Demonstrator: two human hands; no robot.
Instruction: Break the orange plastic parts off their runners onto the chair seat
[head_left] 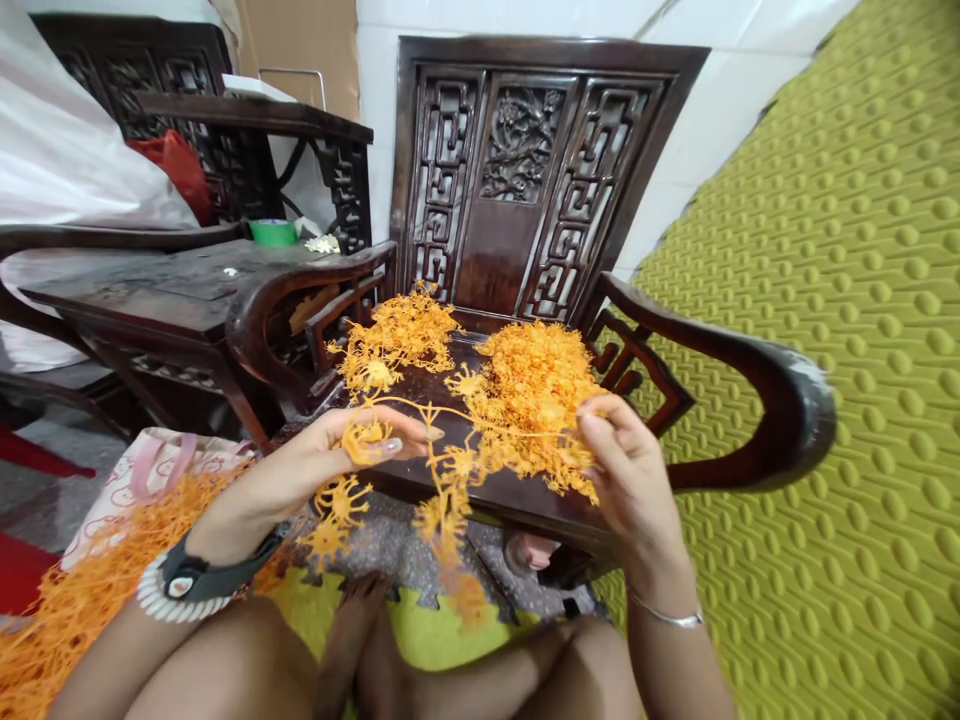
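Both hands hold one string of orange plastic flower pieces (pixel 450 470) stretched between them above the front edge of a dark carved wooden chair (pixel 525 180). My left hand (pixel 337 450) lies palm up with its fingers curled over a flower cluster. My right hand (pixel 630 470) pinches the other end of the string. Loose ends of the string dangle between the hands. Two heaps of the same orange pieces (pixel 525 390) rest on the chair seat just beyond my hands.
A bag (pixel 142 480) with more orange strands spilling out sits at the lower left. A dark wooden table (pixel 150 290) with a green tape roll (pixel 274 232) stands to the left. A green textured mat (pixel 840 350) covers the right side. My bare legs show at the bottom.
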